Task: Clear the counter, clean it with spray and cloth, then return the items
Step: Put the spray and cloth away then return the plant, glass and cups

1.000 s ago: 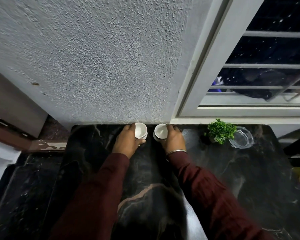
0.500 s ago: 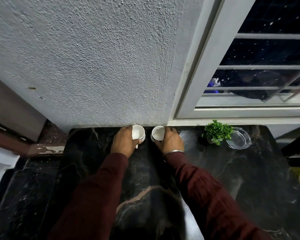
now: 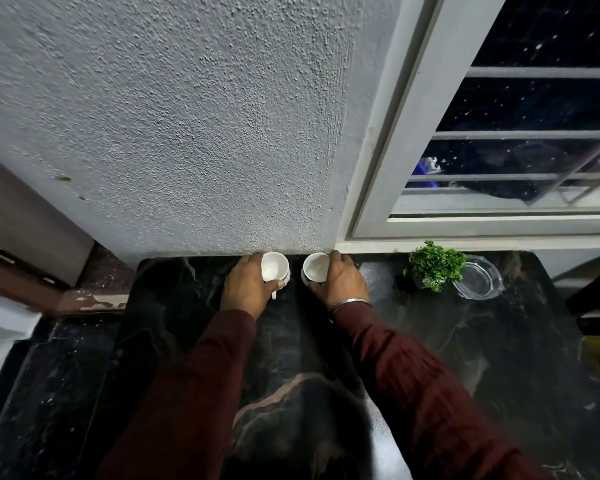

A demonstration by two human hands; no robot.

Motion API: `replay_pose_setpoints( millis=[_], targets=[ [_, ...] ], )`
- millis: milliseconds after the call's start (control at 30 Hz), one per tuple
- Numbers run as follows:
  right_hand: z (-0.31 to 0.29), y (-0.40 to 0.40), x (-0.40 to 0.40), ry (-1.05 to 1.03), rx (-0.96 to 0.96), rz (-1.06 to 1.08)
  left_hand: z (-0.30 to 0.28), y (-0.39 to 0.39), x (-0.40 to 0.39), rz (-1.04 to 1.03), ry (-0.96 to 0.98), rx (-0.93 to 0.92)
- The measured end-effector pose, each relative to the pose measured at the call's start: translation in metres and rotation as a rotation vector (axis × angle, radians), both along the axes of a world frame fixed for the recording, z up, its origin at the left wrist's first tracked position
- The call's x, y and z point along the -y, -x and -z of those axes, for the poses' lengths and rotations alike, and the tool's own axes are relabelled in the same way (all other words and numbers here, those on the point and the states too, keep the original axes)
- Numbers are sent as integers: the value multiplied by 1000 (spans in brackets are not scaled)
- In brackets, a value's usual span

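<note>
Black marble with pale veins makes up the counter point(image 3: 499, 358), which runs back to a rough grey wall point(image 3: 187, 116) at 12 o'clock. Two white cups stand close to that wall, side by side but apart, with a dark strip of stone between them. Both sit mouth up and look empty inside.

At 11 o'clock of the counter's middle, the left hand point(image 3: 246, 287) grips the left cup point(image 3: 274, 268): its fingers point(image 3: 253, 259) curl round the far and outer side, and the thumb crosses the near side beside the cup's handle, which points toward 6 o'clock. Whether this cup rests on the stone or is held just above it cannot be told.

At 1 o'clock, the right hand point(image 3: 343, 284) holds the right cup point(image 3: 316, 268) in the same way, fingers wrapped round the outer wall and the thumb on the near rim. A thin metal bangle point(image 3: 349, 303) circles that wrist, above a dark red sleeve point(image 3: 423, 386).

Farther toward 2 o'clock, well apart from the cups, a small green plant point(image 3: 435, 265) stands beside a clear glass dish point(image 3: 478, 277), the leaves just overlapping the dish's rim. Behind them rises a white window frame point(image 3: 395, 150) with horizontal bars across dark glass.
</note>
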State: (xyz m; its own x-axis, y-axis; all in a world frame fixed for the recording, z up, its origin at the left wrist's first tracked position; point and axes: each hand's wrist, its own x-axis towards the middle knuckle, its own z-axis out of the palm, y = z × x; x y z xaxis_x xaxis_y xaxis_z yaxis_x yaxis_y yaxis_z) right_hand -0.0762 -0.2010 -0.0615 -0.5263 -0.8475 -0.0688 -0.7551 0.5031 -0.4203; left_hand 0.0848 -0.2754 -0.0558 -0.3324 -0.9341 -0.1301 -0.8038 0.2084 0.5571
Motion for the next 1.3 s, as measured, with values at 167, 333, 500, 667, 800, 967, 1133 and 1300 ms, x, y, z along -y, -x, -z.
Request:
replay_pose_setpoints(
  millis=[167, 333, 500, 667, 800, 967, 1133, 1300],
  targets=[
    [-5, 3, -1, -34, -11, -28, -5, -2, 0, 10, -7, -2],
    [-9, 7, -12, 44, 30, -15, -14, -12, -8, 26, 27, -4],
    [-23, 12, -30, 142, 8, 53, -31, -22, -26, 9, 148, 70],
    [-55, 8, -54, 131, -140, 35, -62, -31, -57, 58, 251, 169],
    [-86, 10, -73, 174, -181, 20, -94, -42, -82, 73, 301, 206],
    [-122, 8, -94, 265, -225, -34, -135, -61, -106, 51, 345, 208],
    [-135, 2, -112, 154, -149, -86, -159, -73, -117, 93, 362, 205],
    [-114, -12, -108, 63, -104, -126, -143, -67, -108, 206, 321, 234]
  ],
)
